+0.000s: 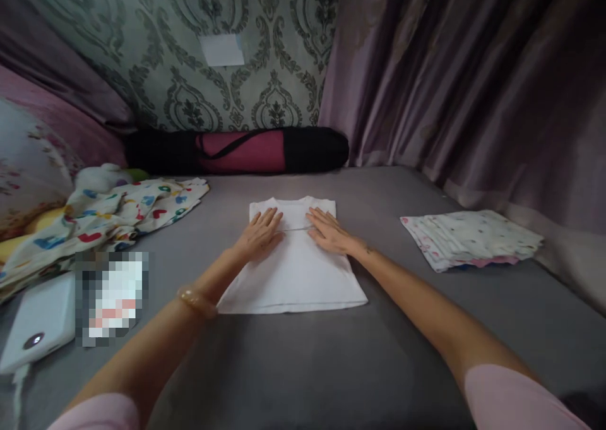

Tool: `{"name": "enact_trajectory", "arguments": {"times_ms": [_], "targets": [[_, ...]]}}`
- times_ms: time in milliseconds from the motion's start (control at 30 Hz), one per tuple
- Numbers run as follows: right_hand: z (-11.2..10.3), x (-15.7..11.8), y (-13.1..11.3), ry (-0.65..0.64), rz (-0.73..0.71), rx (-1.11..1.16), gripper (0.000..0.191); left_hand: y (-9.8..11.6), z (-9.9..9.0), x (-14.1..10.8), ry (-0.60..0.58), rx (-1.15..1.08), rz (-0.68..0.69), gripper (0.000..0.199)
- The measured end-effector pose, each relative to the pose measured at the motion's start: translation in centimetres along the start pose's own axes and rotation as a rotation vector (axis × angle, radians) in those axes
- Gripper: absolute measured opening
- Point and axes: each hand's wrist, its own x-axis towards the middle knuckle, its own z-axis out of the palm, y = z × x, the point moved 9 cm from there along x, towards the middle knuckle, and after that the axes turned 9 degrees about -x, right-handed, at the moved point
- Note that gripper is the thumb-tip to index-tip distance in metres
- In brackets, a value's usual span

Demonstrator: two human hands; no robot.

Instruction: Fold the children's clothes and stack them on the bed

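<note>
A white shirt (303,278) lies spread on the grey bed sheet, its neckline away from me and its wider hem towards me. A crease runs across it between my hands. My left hand (262,233) rests flat on its upper left part, fingers stretched out. On the upper right part lies my right hand (329,231), palm down with the fingers apart. Neither hand grips the cloth. A bracelet (196,302) circles my left wrist.
A stack of folded clothes (473,237) sits to the right. Patterned clothing (142,209) lies at the left, near a soft toy (101,177) and a white power bank (42,319) with a cable. Along the wall stretches a black and red bag (241,151). Curtains (407,70) hang at the right.
</note>
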Motion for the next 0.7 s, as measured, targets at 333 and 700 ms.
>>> {"name": "enact_trajectory", "arguments": {"times_ms": [333, 700], "targets": [[1.8, -11.4, -4.7, -0.135, -0.053, -0.005, 0.058, 1.2, 1.0, -11.4, -0.136, -0.137, 0.021, 0.063], [0.2, -20.5, -6.2, -0.042, -0.053, 0.108, 0.048, 0.7, -1.6, -20.0, -0.051, -0.279, 0.025, 0.048]]}}
